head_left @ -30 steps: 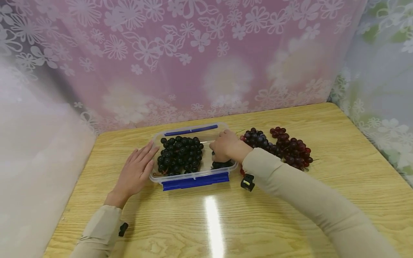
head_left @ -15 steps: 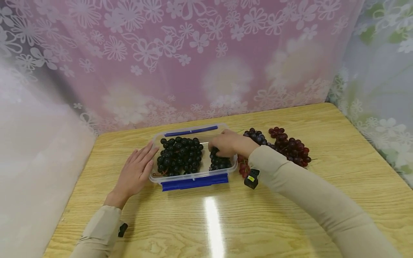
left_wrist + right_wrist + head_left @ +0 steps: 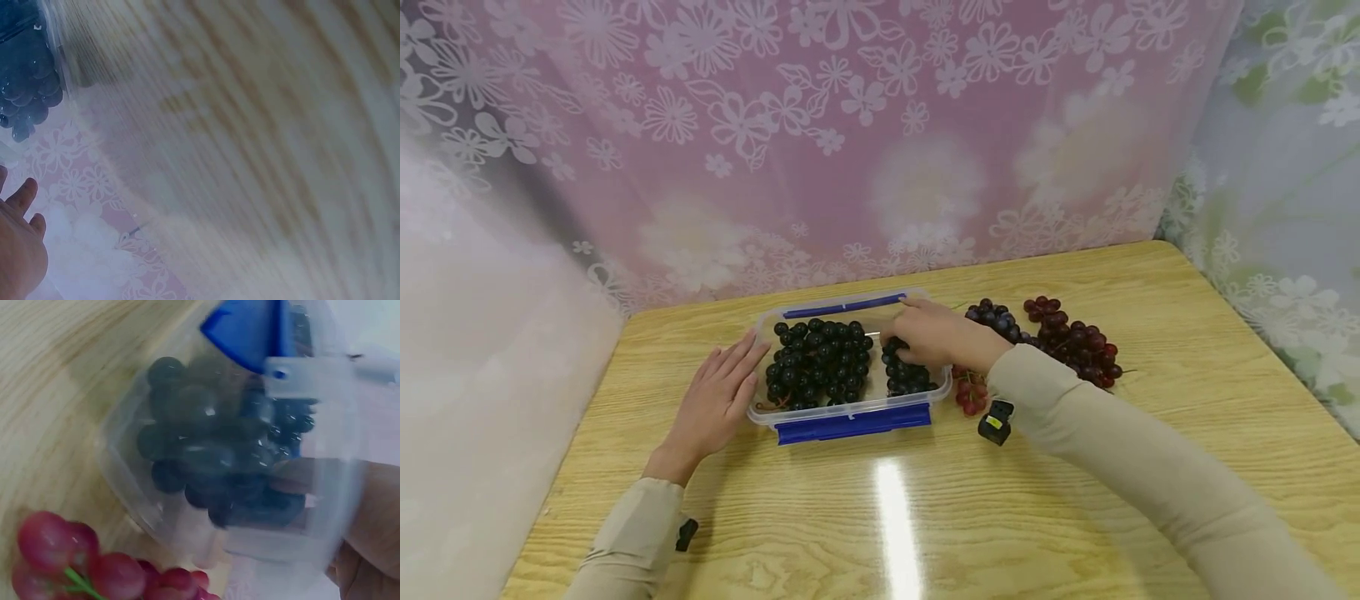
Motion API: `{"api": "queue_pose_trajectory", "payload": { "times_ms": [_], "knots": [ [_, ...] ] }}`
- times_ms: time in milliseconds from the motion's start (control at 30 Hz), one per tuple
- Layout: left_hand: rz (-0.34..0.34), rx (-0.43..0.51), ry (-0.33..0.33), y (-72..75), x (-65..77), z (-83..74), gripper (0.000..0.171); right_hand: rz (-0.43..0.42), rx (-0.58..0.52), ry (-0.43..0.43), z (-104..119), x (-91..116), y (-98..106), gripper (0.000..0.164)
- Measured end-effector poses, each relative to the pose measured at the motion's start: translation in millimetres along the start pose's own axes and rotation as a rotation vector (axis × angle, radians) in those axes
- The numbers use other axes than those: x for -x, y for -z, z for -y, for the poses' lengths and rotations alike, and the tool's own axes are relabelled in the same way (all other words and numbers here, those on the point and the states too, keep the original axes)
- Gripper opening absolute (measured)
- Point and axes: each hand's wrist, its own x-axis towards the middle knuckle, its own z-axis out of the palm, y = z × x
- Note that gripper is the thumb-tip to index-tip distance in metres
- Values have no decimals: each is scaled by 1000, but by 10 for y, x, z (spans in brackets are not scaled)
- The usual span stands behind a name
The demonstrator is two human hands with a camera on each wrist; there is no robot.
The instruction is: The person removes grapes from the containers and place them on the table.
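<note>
A clear plastic container point(image 3: 760, 406) with blue clips holds two bunches of black grapes. The larger bunch point(image 3: 820, 362) fills its left half; the smaller one point(image 3: 907, 378) lies at the right end. Fingers straight, my left hand point(image 3: 715, 400) rests against the container's left rim. My right hand point(image 3: 934, 333) reaches over the right rim, its curled fingers gripping the smaller bunch and covering its upper part. In the right wrist view, the thumb side of the right hand point(image 3: 375, 512) shows by the rim, with dark grapes point(image 3: 206, 444) behind the cloudy wall.
Right of the container lie dark blue grapes point(image 3: 992, 317), a dark red bunch point(image 3: 1078, 346) and a few lighter red grapes point(image 3: 972, 395), partly under the right forearm. The wooden table point(image 3: 820, 517) ends at a pink flowered curtain point(image 3: 880, 167).
My right hand has shifted slightly right and back inside the container, so more of the smaller black bunch and the light red grapes shows. My left hand stays put.
</note>
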Motion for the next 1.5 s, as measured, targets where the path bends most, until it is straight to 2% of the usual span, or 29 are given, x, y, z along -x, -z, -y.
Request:
{"api": "queue_pose_trajectory", "payload": {
  "times_ms": [133, 367, 667, 967, 1300, 1500],
  "knots": [
    [2, 1, 0, -5, 4, -4, 50, -77, -82, 35, -46, 60, 80, 26],
    [4, 3, 9, -1, 28, -11, 47, -135, -168, 49, -102, 171, 229, 26],
    [11, 4, 11, -8, 31, -13, 47, -160, -281, -25, -154, 321, 350, 29],
    [0, 16, 8, -15, 20, -9, 47, -230, -339, -74, -177, 517, 521, 28],
    [-1, 22, 5, -23, 16, -7, 49, -334, -387, -102, -297, 774, 629, 30],
    [-6, 27, 2, -15, 2, -15, 49, -410, -407, -158, -403, 970, 697, 28]
  ]
}}
